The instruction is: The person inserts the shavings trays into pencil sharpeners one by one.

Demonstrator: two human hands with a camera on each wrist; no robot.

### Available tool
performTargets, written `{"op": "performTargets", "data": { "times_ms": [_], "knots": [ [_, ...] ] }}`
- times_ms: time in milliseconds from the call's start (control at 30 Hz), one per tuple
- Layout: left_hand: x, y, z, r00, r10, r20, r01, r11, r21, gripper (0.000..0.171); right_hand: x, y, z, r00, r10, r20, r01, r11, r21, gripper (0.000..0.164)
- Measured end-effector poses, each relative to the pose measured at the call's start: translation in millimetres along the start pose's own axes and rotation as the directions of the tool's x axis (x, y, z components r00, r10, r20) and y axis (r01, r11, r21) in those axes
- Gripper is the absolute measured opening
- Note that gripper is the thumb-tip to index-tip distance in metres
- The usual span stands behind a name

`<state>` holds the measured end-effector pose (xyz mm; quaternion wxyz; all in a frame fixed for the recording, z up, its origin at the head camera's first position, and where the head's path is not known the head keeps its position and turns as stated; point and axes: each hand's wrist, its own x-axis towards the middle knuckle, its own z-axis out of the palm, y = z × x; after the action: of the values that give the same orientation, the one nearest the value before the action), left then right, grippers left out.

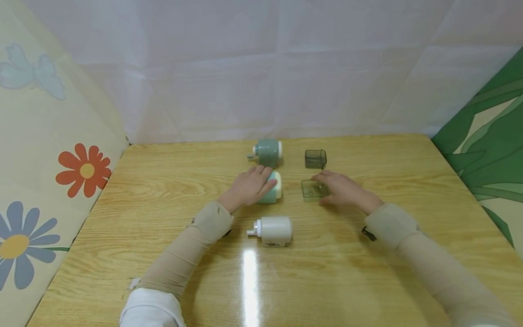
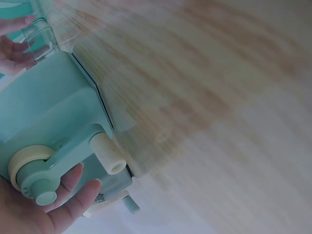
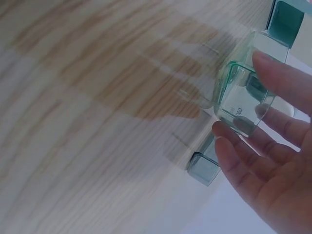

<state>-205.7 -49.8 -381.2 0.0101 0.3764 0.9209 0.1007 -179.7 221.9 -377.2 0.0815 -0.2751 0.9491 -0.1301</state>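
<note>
Left hand (image 1: 248,187) curled over a teal crank pencil sharpener (image 1: 268,196), which lies under its fingers and thumb; crank handle (image 2: 73,152) beside the fingers. Right hand (image 1: 345,190) holds a clear green shavings bin (image 1: 311,190) between thumb and fingertips, just right of that sharpener. Beyond the left hand, a darker green sharpener (image 1: 268,152) on its side; nearer the person than that hand, an off-white sharpener (image 1: 276,230), crank end leftward. Smoky shavings bin (image 1: 315,159) just beyond the right fingertips. All on a wood-grain table (image 1: 359,281).
</note>
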Motion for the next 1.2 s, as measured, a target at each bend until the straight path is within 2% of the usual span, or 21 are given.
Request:
{"op": "performTargets", "data": {
  "times_ms": [300,1200],
  "knots": [
    [-0.3,1.0,-1.1,1.000,-0.019,0.022,0.019,1.000,-0.005,0.043,3,-2,2,1.000,-0.028,-0.008,0.028,0.999,-0.016,0.064],
    [0.9,-0.4,-0.4,1.000,-0.019,0.021,0.019,1.000,-0.015,0.045,15,-10,6,0.999,-0.035,-0.007,0.035,0.999,-0.009,0.062]
  ]
}}
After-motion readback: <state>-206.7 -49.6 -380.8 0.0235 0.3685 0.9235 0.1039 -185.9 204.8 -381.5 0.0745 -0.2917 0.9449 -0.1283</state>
